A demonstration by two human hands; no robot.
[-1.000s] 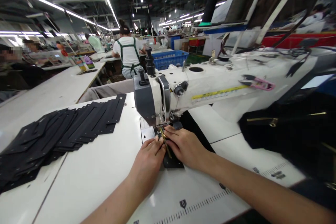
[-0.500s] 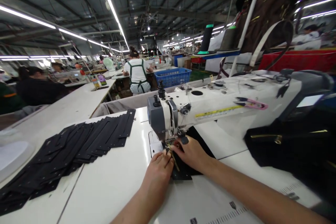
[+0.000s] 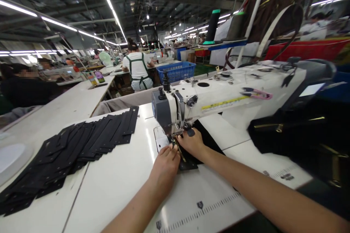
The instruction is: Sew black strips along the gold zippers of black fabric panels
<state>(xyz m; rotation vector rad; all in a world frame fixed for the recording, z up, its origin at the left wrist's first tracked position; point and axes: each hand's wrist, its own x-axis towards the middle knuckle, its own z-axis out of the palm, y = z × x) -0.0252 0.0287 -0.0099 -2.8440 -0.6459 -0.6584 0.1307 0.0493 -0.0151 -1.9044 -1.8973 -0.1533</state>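
In the head view, a black fabric piece point(image 3: 190, 165) with a narrow gold zipper strip point(image 3: 181, 152) lies under the needle area of a white sewing machine point(image 3: 229, 89). My left hand point(image 3: 166, 164) rests at the left edge of this piece, its bent fingers close together just in front of the presser foot. From the right, my right hand point(image 3: 193, 142) reaches in beside the needle, with thumb and fingers closed on the piece. The machine head partly hides those fingertips. More black fabric point(image 3: 210, 140) extends behind my right wrist.
Overlapping black strips point(image 3: 95, 142) with small holes spread across the left of the white table point(image 3: 115, 193). Pink-handled thread snips point(image 3: 258, 93) lie on the machine arm. A black item with gold zippers point(image 3: 290, 127) sits at right. Thread cones point(image 3: 213, 27) and a blue basket point(image 3: 176, 72) stand behind.
My right hand has flattened and lowered beside the needle, its fingers now closer to the presser foot. My left hand stays on the piece. The camera view has shifted slightly.
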